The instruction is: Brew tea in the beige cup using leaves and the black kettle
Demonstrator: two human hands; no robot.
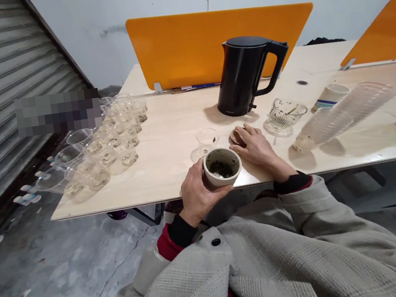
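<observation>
My left hand [197, 190] is wrapped round a pale ceramic cup [211, 180], tilted toward me at the table's front edge. Dark wet tea leaves [222, 168] lie inside the cup. On the tabletop to its right, my right hand [257, 149] has its fingers over a small round lid-like piece [235, 137], which they partly hide. Just behind the cup stands a clear plastic cup [207, 137] with a few dark leaf bits on its wall. A ribbed clear bowl [286, 113] with leaf bits stuck to it is right of my right hand.
A black electric kettle [240, 78] stands before an orange divider [176, 48]. Several clear cups with leaf residue [108, 153] crowd the table's left side. Stacked plastic cups [343, 111] lie at the right, near striped paper cups [331, 95]. The table [172, 172] ends close to my body.
</observation>
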